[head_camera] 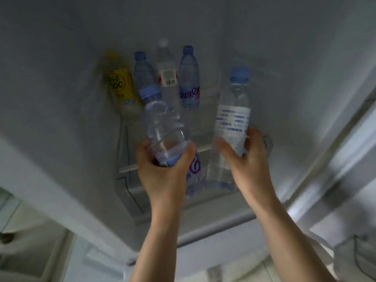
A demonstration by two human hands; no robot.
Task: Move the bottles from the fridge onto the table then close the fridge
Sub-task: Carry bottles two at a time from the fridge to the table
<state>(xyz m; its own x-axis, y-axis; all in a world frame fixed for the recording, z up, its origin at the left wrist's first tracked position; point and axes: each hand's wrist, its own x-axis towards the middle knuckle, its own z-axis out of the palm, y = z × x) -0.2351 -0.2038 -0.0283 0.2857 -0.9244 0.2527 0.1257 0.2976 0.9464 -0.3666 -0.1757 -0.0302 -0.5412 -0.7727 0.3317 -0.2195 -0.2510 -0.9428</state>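
Observation:
I look into an open fridge [203,27]. My left hand [164,169] grips a clear water bottle with a blue cap [162,123] around its lower half, tilted left. My right hand [244,159] holds a second blue-capped bottle with a white label [234,119], nearly upright. Both bottles are lifted in front of the shelf. Further back on the shelf stand a yellow-labelled bottle [120,82], a blue-capped bottle [142,72], a white-capped clear bottle with a barcode label [165,68] and another blue-capped bottle with a blue label [189,78].
The white shelf rail [130,168] runs below my hands. The fridge door edge [345,159] slants down the right side. At lower left a pale surface [24,231] shows, blurred.

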